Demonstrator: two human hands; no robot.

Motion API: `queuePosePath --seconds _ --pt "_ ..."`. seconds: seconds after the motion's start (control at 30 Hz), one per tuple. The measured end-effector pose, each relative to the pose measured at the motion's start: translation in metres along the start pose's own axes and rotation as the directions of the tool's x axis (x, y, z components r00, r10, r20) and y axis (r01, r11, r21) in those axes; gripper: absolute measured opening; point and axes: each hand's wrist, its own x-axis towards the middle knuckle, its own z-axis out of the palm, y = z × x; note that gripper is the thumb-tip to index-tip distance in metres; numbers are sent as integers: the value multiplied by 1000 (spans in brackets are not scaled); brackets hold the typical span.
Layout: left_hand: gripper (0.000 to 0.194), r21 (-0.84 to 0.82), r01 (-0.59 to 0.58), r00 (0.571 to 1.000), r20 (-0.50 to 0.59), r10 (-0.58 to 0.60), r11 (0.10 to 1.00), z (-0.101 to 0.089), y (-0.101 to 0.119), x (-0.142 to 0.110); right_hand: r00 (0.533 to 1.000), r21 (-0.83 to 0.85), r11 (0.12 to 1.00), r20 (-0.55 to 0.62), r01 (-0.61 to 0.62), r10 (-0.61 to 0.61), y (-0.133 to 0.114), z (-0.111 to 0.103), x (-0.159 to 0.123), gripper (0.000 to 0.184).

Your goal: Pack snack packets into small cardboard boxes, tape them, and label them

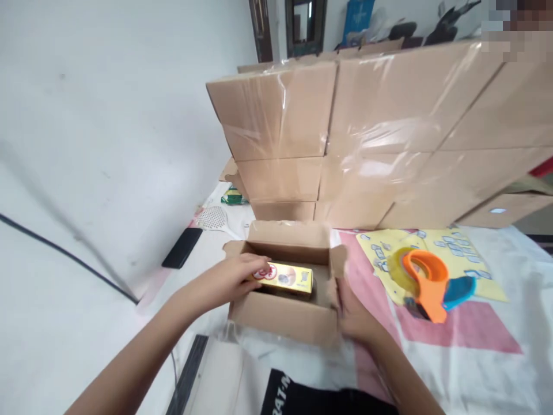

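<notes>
An open cardboard box (276, 317) sits on the table in front of me, flaps up. My left hand (231, 279) reaches over its left rim and grips the end of a long yellow product box (287, 276), which lies across the opening. My right hand (352, 314) presses against the box's right outer side, below its right flap; its fingers are smeared and partly hidden.
A wall of taped cardboard cartons (375, 132) stands right behind the box. An orange tape dispenser (421, 282) with a tape roll lies on a yellow sheet (458, 248) to the right. A black phone (182, 248) lies at left near the white wall.
</notes>
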Motion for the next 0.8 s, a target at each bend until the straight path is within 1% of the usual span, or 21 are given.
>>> queuePosePath --seconds 0.03,0.07,0.1,0.13,0.17,0.2,0.23,0.27,0.3,0.33,0.4,0.47,0.53,0.57,0.6,0.63,0.67,0.7,0.73,0.77,0.8 --pt "23 25 5 1000 -14 -5 1000 5 0 -3 999 -9 1000 46 20 -20 2 -5 -3 83" --pt "24 56 35 996 -83 -30 998 11 -3 -12 996 -24 999 86 36 -34 3 -10 -6 84" --pt "28 76 96 976 -203 -79 992 18 -10 -26 993 -41 998 107 47 -42 5 -16 -10 81" --pt "36 60 198 916 -368 -163 978 27 -18 -43 993 -58 997 106 53 -46 5 -20 -12 77" --pt "55 -9 280 824 -511 -245 960 39 -28 -60 994 -71 996 102 56 -49 4 -24 -14 72" --pt "84 -99 308 776 -549 -310 946 54 -37 -76 995 -77 995 92 58 -50 1 -26 -15 68" --pt "110 -164 291 775 -537 -332 943 70 -44 -87 996 -82 995 77 57 -50 -3 -28 -14 62" --pt "126 -208 267 811 -478 -336 941 86 -49 -93 997 -88 995 58 55 -50 -9 -28 -12 56" --pt "133 -233 254 837 -433 -334 939 101 -52 -95 998 -100 994 34 51 -47 -16 -28 -8 50" --pt "134 -243 251 848 -411 -334 937 114 -52 -92 999 -114 993 1 41 -41 -23 -28 -4 44" --pt "123 -224 207 842 -454 -290 952 129 -46 -77 997 -131 991 -70 21 -30 -36 -27 7 39" --pt "95 -188 84 835 -523 -172 979 128 -34 -58 996 -109 994 -84 17 -26 -45 -26 18 35" --pt "60 -170 -49 839 -542 -52 984 119 -22 -42 998 -39 999 -65 6 -8 -49 -24 28 27" --pt "47 -196 -86 835 -549 -37 977 114 -17 -36 997 18 1000 -74 -11 12 -50 -22 34 34" --pt "39 -247 -102 824 -564 -58 964 111 -13 -31 994 88 995 -98 -37 45 -49 -19 40 47" --pt "36 -314 -94 803 -584 -114 945 109 -9 -25 988 166 984 -131 -65 88 -49 -17 45 58" --pt "37 -388 -69 765 -612 -200 919 110 -6 -20 978 245 966 -164 -86 128 -47 -14 50 67" --pt "38 -452 -40 706 -644 -295 891 111 -3 -15 969 315 945 -194 -86 153 -46 -12 55 71" --pt "41 -496 -2 636 -671 -381 868 113 0 -10 964 362 930 -220 -60 148 -43 -10 58 70" --pt "45 -511 49 566 -694 -445 858 115 3 -6 965 378 926 -238 -13 111 -41 -9 59 66" --pt "51 -492 112 504 -721 -476 863 116 7 -1 967 365 930 -249 45 51 -38 -10 59 59"
